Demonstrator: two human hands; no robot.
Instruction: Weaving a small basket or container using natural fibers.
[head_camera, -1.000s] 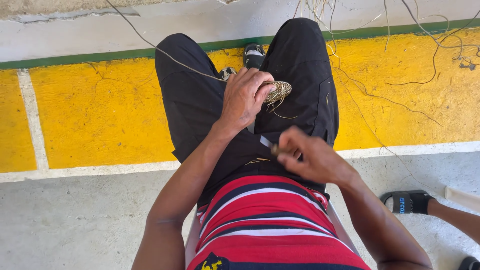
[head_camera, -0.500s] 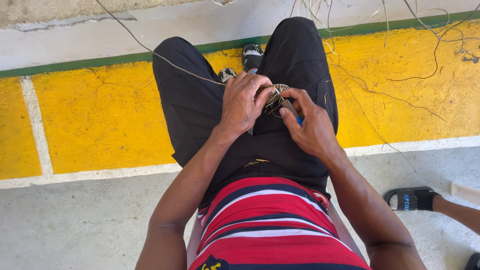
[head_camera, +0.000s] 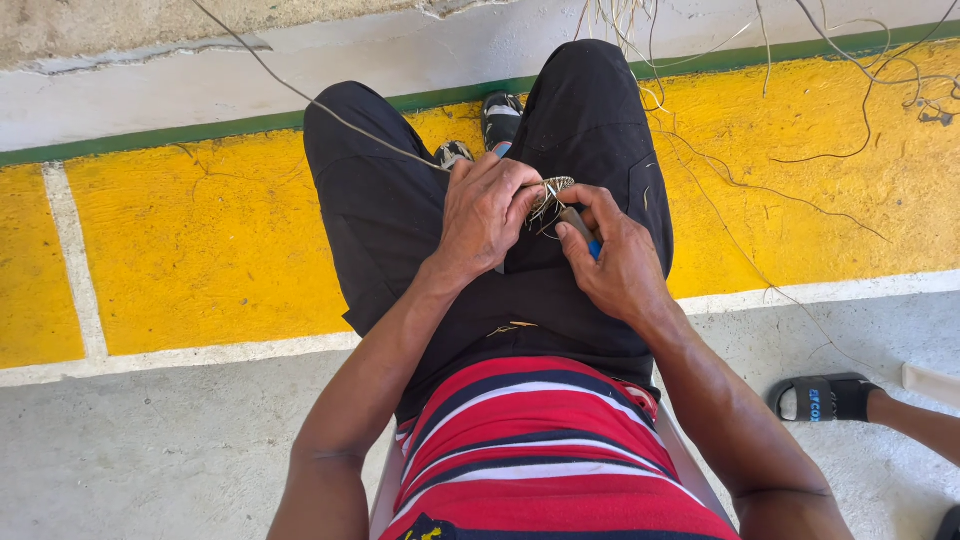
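Since a second ago, when it sat low near the waist, the right hand has come up to the left hand, and both now meet over the lap. Left arm bends in from the elbow, palm down, its fingers curled shut on a small woven coil of pale fibre that sits at the fingertips above the black shorts. Right wrist angles inward; its thumb and forefinger pinch a thin tool with a blue handle, the tip touching the coil. A long strand runs from the coil up and left across the thigh. More loose strands lie on the yellow floor band, which is edged by a green line and white stripes. Another person's foot in a black sandal rests on the grey floor at the lower right.
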